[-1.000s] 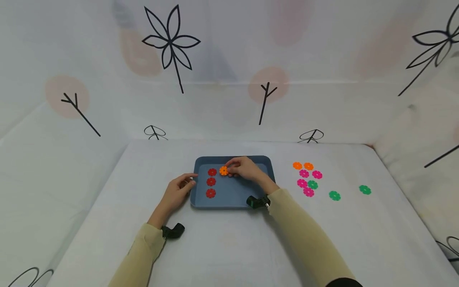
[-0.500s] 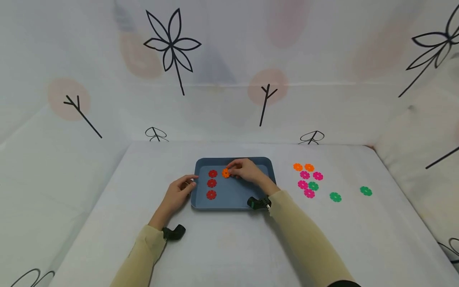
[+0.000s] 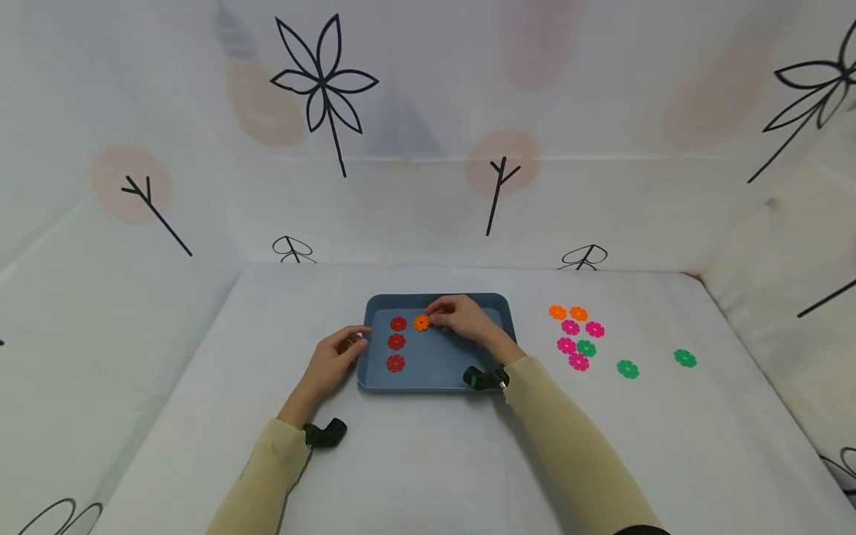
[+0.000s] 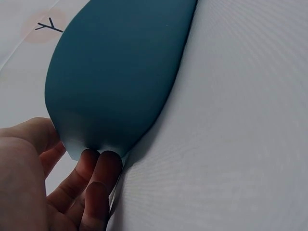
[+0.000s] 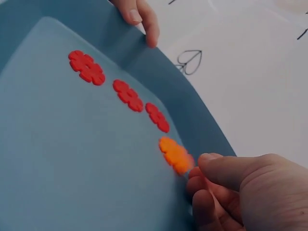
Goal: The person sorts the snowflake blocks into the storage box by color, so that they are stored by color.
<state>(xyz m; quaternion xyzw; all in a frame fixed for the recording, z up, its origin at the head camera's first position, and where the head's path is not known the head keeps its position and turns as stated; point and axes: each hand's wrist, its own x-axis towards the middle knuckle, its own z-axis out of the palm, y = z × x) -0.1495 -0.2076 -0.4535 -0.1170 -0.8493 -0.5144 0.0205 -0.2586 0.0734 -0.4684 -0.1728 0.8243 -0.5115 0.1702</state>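
A blue-grey tray point(image 3: 441, 379) lies on the white table. Inside it, toward the left, stand a top red flower-shaped disc point(image 3: 398, 324), a middle red disc point(image 3: 396, 342) and a lower red disc point(image 3: 395, 363) in a column. My right hand point(image 3: 464, 318) pinches an orange flower-shaped disc point(image 3: 420, 322) between thumb and fingers, just right of the top red disc. Whether that disc touches the tray floor is unclear. My left hand point(image 3: 332, 357) holds the tray's left edge; in the left wrist view its fingers point(image 4: 107, 168) curl against the outer wall.
On the table right of the tray lie two orange discs point(image 3: 578, 313), several pink discs point(image 3: 571, 327) and green discs point(image 3: 627, 369), one green disc point(image 3: 685, 358) farther right. White cloth walls point(image 3: 414, 208) with printed drawings enclose the table's back and sides.
My right hand has shifted slightly, with the orange disc staying in its fingers beside the top red disc. My left hand stays at the tray edge. The head view has moved a little.
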